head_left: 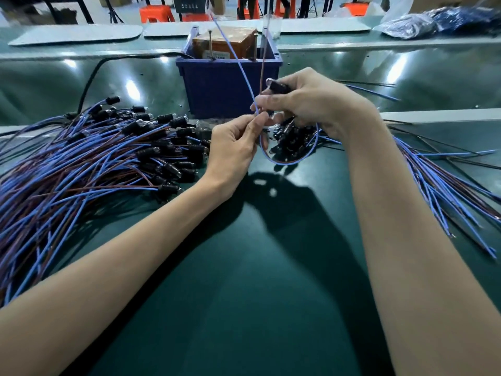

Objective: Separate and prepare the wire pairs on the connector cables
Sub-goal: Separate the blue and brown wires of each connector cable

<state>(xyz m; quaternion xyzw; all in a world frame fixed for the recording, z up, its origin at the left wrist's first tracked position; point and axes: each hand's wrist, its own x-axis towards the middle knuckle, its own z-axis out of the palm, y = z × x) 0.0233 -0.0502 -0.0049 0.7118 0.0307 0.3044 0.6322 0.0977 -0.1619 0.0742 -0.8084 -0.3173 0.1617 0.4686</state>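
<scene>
while piles flank bare mat, left hand and right hand pinch one cable.

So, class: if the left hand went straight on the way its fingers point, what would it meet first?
Most likely the right hand: the left hand, pinching the blue wire, points toward its fingers close ahead. Depth is unclear.

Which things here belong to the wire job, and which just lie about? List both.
Job: left hand, right hand, black connector, blue wire, brown wire, cable pile.
Lying about: orange stool, plastic bag, black cord.
</scene>
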